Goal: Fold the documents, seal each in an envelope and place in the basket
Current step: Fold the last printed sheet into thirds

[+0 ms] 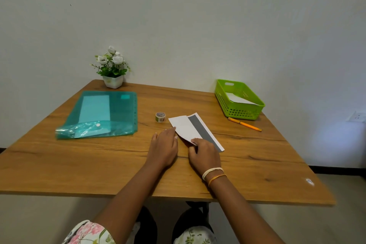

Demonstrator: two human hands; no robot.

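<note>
The envelope was pinched by the right hand and steadied by the flat left hand.

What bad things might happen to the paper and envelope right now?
The right hand pinches only a corner of the folded paper going into the envelope, so the corner might crumple or the paper go in crooked. The left hand only rests flat at the edge, so the envelope might slide on the table. The tape roll sits close and could get knocked.

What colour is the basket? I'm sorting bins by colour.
Bright lime green basket, seen in the head view.
</note>
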